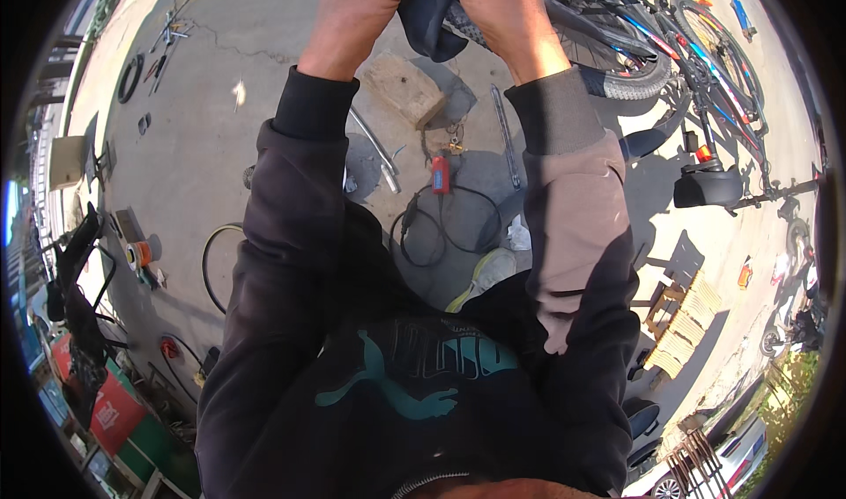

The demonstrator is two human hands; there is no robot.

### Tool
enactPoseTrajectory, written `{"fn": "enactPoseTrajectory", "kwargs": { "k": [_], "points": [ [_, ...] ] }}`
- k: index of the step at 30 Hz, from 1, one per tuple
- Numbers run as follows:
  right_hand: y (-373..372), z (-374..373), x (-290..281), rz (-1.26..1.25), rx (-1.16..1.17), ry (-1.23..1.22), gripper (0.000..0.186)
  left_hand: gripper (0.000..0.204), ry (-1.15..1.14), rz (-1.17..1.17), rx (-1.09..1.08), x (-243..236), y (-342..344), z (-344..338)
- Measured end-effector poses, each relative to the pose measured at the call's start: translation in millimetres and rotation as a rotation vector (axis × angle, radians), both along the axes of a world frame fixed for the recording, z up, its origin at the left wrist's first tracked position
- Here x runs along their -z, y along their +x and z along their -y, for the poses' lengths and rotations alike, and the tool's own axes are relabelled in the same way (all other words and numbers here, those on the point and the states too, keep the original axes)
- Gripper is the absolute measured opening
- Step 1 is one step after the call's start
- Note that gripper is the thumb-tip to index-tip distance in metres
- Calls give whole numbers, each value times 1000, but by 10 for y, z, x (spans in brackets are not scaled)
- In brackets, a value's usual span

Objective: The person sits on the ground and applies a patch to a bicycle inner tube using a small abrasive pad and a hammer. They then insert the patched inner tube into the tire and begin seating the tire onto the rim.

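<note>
Both my arms reach up to the top edge of the head view. Between my left hand (361,10) and my right hand (507,14) hangs a limp black piece (432,23); whether it is cloth or rubber I cannot tell. Each hand appears closed on it, though the fingers are mostly cut off by the picture's edge. A bicycle wheel with a knobbly tyre (639,83) lies just right of my right wrist. Below the hands, a beige block (404,89) rests on the concrete.
A red device (440,175) with a coiled black cable lies before my shoe (492,274). Metal bars (505,138) flank it. Bicycles (723,67) crowd the right, above a slatted stool (683,323). Hand tools (163,50) and a black ring (129,78) lie far left.
</note>
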State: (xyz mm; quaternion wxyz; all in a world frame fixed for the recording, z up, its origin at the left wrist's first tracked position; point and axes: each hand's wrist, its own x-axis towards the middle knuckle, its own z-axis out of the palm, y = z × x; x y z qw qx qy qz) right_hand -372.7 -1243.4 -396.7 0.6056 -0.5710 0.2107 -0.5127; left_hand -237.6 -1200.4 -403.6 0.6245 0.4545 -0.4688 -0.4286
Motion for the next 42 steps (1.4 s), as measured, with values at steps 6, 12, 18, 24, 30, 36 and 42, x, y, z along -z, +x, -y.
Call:
{"fn": "enactPoseTrajectory", "kwargs": {
  "k": [6,12,18,24,30,36,42],
  "points": [
    [440,17,922,-128,312,-103,27,59,291,657,33,97,464,-365],
    [550,-999,1813,-69,-119,605,32,51,992,174,211,1006,558,-637],
    [255,-1045,2293,232,-362,902,30,38,899,601,323,1196,277,-445],
    [-956,-507,2271,-1099,-255,352,44,26,717,280,433,2076,-345,-612],
    [-1255,-532,2915,-1166,-115,476,45,35,583,848,465,2940,-657,-294],
    [-440,-873,3369,-594,-33,823,32,42,403,1116,453,2870,297,-140],
    [31,-753,3286,-893,191,682,48,42,146,1190,487,3039,794,176]
  ]
}}
